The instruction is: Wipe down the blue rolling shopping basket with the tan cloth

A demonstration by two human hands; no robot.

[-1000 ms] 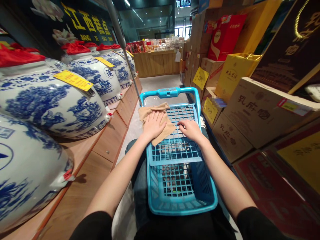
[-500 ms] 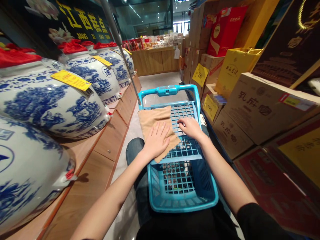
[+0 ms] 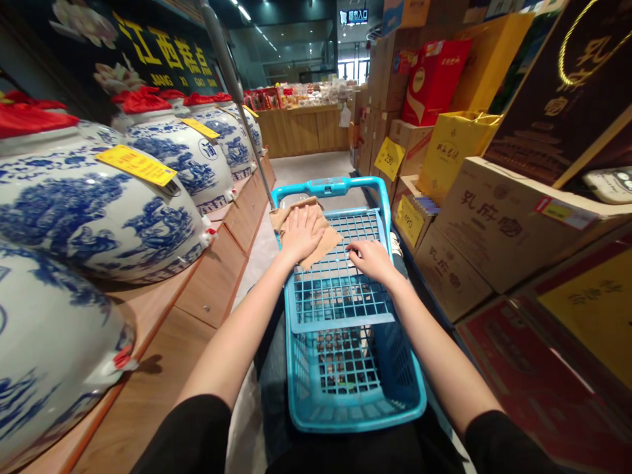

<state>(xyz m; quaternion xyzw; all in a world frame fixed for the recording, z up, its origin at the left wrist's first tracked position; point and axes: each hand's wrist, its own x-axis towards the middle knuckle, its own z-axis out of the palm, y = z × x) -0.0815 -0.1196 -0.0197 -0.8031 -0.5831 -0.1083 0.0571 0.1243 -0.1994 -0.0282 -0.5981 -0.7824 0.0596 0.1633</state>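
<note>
"On the far left corner of the blue basket (image 3: 358, 424), spotted what?"

"Spotted a brown cloth (image 3: 323, 246), creased, spread over part of the mesh panel (image 3: 345, 324), with one corner pointing right."

"Covered by anything?"

"By the left hand (image 3: 302, 230), laid palm down on top, with fingers extended and slightly apart, flat against the fabric."

"And for the right hand (image 3: 369, 257)?"

"Placed near the cloth but apart from it, over the right part of the mesh panel, with fingers curled inward. Cannot tell whether gripping the bars or only resting on them."

"Noticing more around the basket?"

"Could point to the blue handle (image 3: 326, 188), arched beyond the mesh panel, with a metal pole (image 3: 228, 66) slanting down toward its left corner. Can look straight into the near end of the basket, past the panel's edge."

"And to the left?"

"Can see blue-and-white jars (image 3: 99, 204) in a row on a wooden cabinet (image 3: 212, 280), topped with red covers (image 3: 34, 122), some bearing yellow tags (image 3: 135, 164)."

"To the right?"

"Can make out stacked cardboard boxes (image 3: 486, 217), a yellow bag (image 3: 447, 155), a red package (image 3: 434, 82) and a dark bag (image 3: 563, 112) with a gold cord."

"Farthest ahead?"

"Across the floor, can see a wooden counter (image 3: 303, 131) loaded with packaged goods (image 3: 316, 95)."
</note>
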